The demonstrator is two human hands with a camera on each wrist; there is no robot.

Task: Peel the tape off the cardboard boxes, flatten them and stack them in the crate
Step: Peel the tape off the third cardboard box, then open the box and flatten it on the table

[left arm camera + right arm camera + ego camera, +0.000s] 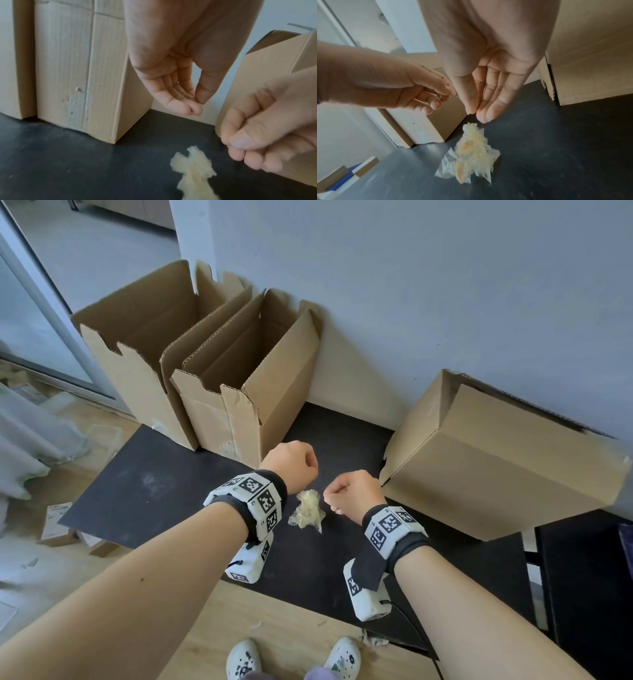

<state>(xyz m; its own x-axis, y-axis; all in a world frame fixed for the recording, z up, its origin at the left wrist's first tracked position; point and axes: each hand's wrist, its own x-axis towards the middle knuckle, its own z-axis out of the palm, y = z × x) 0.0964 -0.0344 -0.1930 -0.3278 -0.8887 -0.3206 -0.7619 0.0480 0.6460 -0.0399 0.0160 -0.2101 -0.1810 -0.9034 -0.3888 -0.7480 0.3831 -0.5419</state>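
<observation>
Nearest to you, your two forearms are reaching out over a black mat (pixel 164 484) lying on the wooden floor, each wrist wearing a marker-covered band. Your left hand (pixel 291 465) is hovering above the mat with its fingers loosely curled and the thumb tip close to the fingertips; the wrist view is showing nothing between them. Your right hand (pixel 354 491) is hanging just beside it, fingers bent inward and thumb lying across them, and it too is holding nothing that the pictures show. Between and slightly below the two hands, a crumpled wad of clear, yellowish tape (pixel 307 510) is lying on the mat, apart from both hands. Just past your left hand, an open cardboard box (pixel 239 392) is standing upright with its flaps raised, and a larger open box (pixel 137 337) is standing touching its left side; both are backing onto the pale wall (pixel 411 285). To the right of your right hand, a third box (pixel 496 467) is lying tipped on its side, its open end leaning toward the wall.
</observation>
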